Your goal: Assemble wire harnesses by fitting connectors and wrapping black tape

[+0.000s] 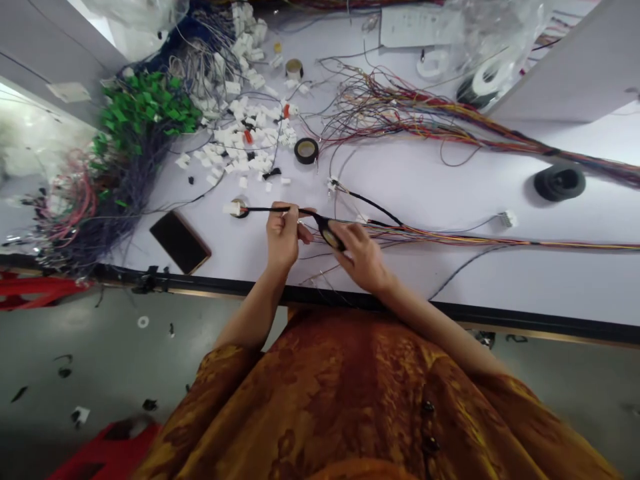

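My left hand (283, 235) pinches a black-wrapped wire bundle (270, 209), whose far end carries a white connector (231, 208). My right hand (361, 256) grips a small roll of black tape (331, 235) with a pale core, and a black strip runs from it to the bundle. The two hands are close together, with the roll between them. Multicoloured wires (450, 239) of the same harness stretch right across the white table (440, 287). They end near a small white connector (509, 219).
A dark phone (180, 241) lies near the table's front edge (210, 285). Behind my hands are loose white connectors (245, 143), tape rolls (306, 151), a green-tagged wire bunch (150, 110) and coloured wire bundles (425, 113). A black ring (559, 182) sits right. Scraps litter the floor below.
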`<state>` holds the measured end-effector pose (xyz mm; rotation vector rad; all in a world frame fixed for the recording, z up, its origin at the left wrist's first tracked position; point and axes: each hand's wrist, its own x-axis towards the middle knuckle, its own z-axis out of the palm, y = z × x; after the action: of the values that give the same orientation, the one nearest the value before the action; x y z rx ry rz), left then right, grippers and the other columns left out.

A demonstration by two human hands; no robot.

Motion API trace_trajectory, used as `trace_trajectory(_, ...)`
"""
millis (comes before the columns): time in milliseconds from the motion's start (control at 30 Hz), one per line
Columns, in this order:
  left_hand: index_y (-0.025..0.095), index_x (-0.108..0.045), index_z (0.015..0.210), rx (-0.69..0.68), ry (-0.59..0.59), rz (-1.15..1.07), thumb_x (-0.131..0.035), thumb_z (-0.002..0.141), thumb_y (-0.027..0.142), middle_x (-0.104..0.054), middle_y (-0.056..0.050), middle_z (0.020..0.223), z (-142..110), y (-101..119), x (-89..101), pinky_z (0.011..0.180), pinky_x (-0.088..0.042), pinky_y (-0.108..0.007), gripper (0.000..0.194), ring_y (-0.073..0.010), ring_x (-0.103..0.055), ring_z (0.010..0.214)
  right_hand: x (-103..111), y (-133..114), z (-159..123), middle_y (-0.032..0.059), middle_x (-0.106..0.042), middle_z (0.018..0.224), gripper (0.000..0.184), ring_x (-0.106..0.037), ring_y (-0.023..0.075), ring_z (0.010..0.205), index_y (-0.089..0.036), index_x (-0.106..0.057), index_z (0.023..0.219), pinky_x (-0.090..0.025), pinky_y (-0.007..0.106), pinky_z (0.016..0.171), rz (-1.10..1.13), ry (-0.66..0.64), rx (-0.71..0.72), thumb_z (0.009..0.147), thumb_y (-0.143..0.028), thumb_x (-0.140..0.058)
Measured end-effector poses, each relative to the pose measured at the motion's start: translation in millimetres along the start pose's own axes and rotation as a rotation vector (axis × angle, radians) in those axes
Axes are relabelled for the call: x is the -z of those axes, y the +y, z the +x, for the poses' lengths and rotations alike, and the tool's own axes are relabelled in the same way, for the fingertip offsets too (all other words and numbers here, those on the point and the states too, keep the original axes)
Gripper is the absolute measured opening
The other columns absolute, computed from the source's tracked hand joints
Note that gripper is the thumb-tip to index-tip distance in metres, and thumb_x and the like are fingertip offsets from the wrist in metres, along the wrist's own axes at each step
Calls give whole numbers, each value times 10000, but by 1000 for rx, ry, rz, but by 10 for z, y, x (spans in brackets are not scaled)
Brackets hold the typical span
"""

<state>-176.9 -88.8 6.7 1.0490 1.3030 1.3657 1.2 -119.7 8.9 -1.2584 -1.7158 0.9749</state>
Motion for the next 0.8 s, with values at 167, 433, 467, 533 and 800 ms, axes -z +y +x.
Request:
trace_trajectory(167, 215, -565, 938, -211, -179, 179, -578, 946, 432, -728, -57, 983, -154, 150, -11, 851, -584, -335, 218, -167, -720, 912, -28, -120, 226, 83, -607, 1078, 369, -560, 118, 698, -210, -495, 1185, -504, 268, 613, 118, 124, -98, 865, -354, -610)
trace_trajectory(433, 220, -546, 1007, -43, -112, 28, -601, 912, 497, -719, -59, 1036, -169, -41, -20, 624, -586, -239, 299, -147, -732, 807, 63, 198, 621, -49, -552, 780, 358, -373, 35, 411, -268, -475, 1171, -235, 167, 349, 634, 106, -546, 832, -322, -576)
trace_trajectory(467, 220, -565, 1026, 11, -192, 33, -640, 882, 501, -711, -65, 1070, -132, -63, -38, 564, -569, -217, 325, -143, -731, 777, 85, 228, 566, -39, -565, 808, 369, -392, 37, 421, -274, -477, 1183, -250, 170, 350, 620, 111, -509, 836, -334, -584)
trace_trajectory(533, 205, -613, 1023, 75, -311, 76, -696, 831, 508, -707, -70, 1052, -56, -91, -84, 448, -516, -190, 368, -130, -713, 667, 114, 249, 447, -16, -587, 852, 393, -448, 57, 462, -278, -462, 1220, -322, 185, 375, 556, 99, -445, 857, -369, -584)
trace_trajectory(800, 201, -613, 929, 194, -105, -98, -651, 859, 542, -715, -19, 828, 53, -53, -255, 404, -449, -183, 350, -69, -590, 467, 109, 67, -183, 130, -587, 1136, 387, -613, 244, 984, -232, -542, 1301, -548, 394, 813, -187, -15, -15, 917, -275, -519)
